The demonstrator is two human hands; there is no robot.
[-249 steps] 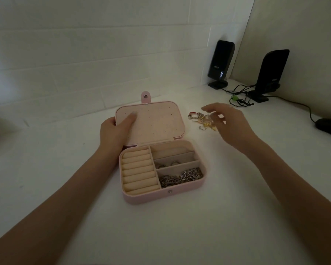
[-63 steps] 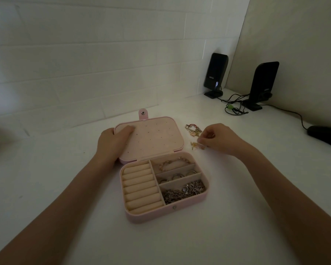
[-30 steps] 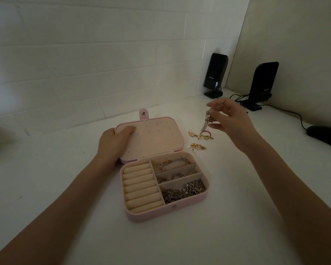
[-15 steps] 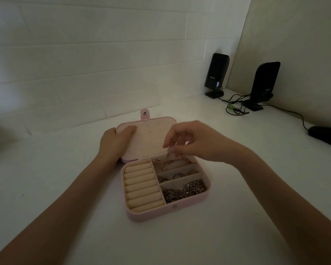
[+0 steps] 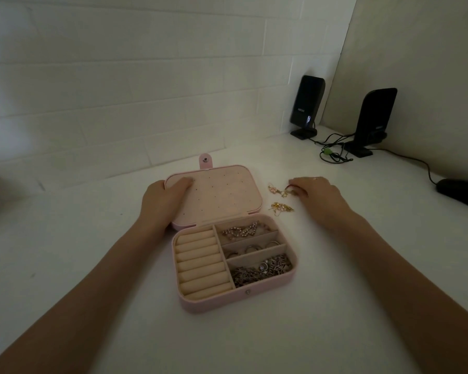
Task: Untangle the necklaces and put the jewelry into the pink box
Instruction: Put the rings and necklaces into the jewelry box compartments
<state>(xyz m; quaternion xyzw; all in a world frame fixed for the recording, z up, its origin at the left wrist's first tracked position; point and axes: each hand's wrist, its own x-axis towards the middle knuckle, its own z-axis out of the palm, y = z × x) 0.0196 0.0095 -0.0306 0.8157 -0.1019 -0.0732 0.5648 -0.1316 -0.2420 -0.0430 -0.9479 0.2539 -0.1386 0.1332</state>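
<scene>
I am steadying the pink box [image 5: 238, 300] near the middle of the table [image 5: 87, 265] with my left hand [image 5: 161, 202], its straight fingers pressing flat on the near-left corner of the opened lid [image 5: 222, 194]. My right hand [image 5: 318, 197] is reaching to the loose jewelry beside the lid's right edge — the fingertips are curling down onto a small gold-and-red cluster [image 5: 281, 189], though whether they are already pinching it I cannot tell. A second gold cluster [image 5: 281, 207] is lying just nearer to me, touched by neither hand. As for progress, the task is looking well advanced: a beaded chain [image 5: 241, 232] is lying in the far right compartment, several rings [image 5: 257, 248] in the middle one, and a heap of silver chains [image 5: 262, 269] in the near one, while the ring rolls [image 5: 200, 263] on the left are standing bare. What is left, by my judgement, is the two clusters on the table — and any untangling they need. The surface is a plain white tabletop in dim light, backed by a white brick wall [image 5: 119, 76]; toward the far right corner two black speakers [image 5: 307, 103] are standing with their cables [image 5: 333, 152], and a dark mouse [image 5: 459, 193] is lying at the right edge.
</scene>
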